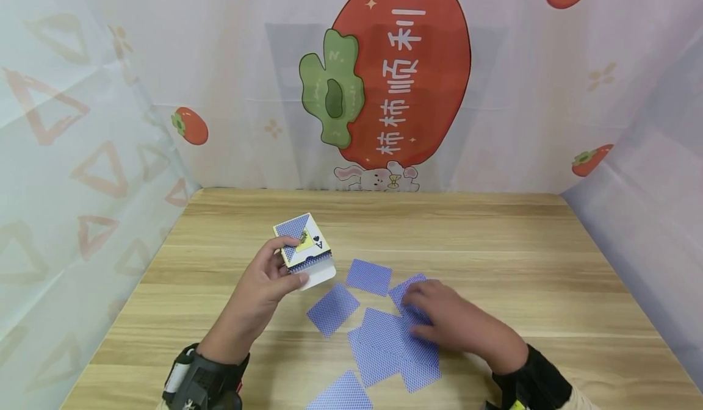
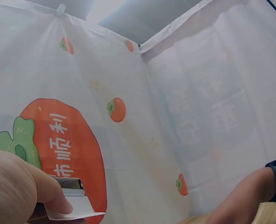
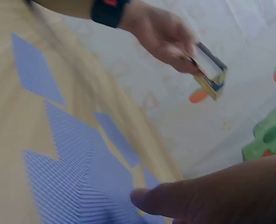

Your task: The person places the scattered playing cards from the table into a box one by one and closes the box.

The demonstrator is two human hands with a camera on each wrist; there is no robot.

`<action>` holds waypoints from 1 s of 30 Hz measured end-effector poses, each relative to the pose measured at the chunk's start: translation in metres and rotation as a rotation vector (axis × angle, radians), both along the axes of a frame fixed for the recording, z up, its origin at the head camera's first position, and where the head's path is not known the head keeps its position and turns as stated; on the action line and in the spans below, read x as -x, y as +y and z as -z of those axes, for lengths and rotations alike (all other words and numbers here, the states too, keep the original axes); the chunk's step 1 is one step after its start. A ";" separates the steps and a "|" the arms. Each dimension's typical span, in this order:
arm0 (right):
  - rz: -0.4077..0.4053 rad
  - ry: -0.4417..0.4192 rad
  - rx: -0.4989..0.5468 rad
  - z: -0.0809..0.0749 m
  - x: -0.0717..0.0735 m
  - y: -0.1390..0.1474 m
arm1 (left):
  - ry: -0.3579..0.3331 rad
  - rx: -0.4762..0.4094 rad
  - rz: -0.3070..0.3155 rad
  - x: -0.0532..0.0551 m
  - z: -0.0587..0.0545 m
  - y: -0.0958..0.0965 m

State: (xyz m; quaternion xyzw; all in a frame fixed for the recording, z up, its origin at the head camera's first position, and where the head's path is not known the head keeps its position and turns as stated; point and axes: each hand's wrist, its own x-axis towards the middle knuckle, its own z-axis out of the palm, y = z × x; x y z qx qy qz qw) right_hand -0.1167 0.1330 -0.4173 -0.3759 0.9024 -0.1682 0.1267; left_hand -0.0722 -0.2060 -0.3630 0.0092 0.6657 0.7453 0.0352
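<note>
My left hand (image 1: 265, 282) holds a playing card box (image 1: 304, 239) up above the table, thumb near its open white flap (image 1: 317, 273). The box shows an ace design and a blue checked pattern. Its open end faces me, and stacked white edges (image 2: 73, 192) show there in the left wrist view. My right hand (image 1: 447, 315) is over the right side of the spread playing cards (image 1: 384, 343), fingers relaxed and slightly blurred. It partly covers the far right card (image 1: 403, 291). In the right wrist view its thumb (image 3: 161, 198) extends over the cards, apparently pinching none.
Several blue-backed cards lie face down on the wooden table (image 1: 494, 233). Single cards lie at the back (image 1: 369, 277), at the left (image 1: 332, 310) and at the front edge of view (image 1: 342, 393). A printed cloth (image 1: 522, 93) hangs behind and along both sides.
</note>
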 end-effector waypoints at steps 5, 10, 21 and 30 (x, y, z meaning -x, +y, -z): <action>-0.245 0.047 -0.042 -0.001 -0.029 -0.014 | 0.010 -0.001 0.003 0.000 -0.002 -0.001; -0.531 0.121 0.012 0.004 -0.049 -0.046 | 0.009 -0.003 0.004 -0.001 -0.002 -0.001; -0.903 0.235 -0.157 0.021 -0.060 -0.097 | 0.020 -0.016 -0.006 -0.002 -0.002 -0.001; -0.633 0.280 -0.164 0.023 -0.016 -0.097 | 0.009 -0.029 -0.011 -0.002 -0.002 -0.001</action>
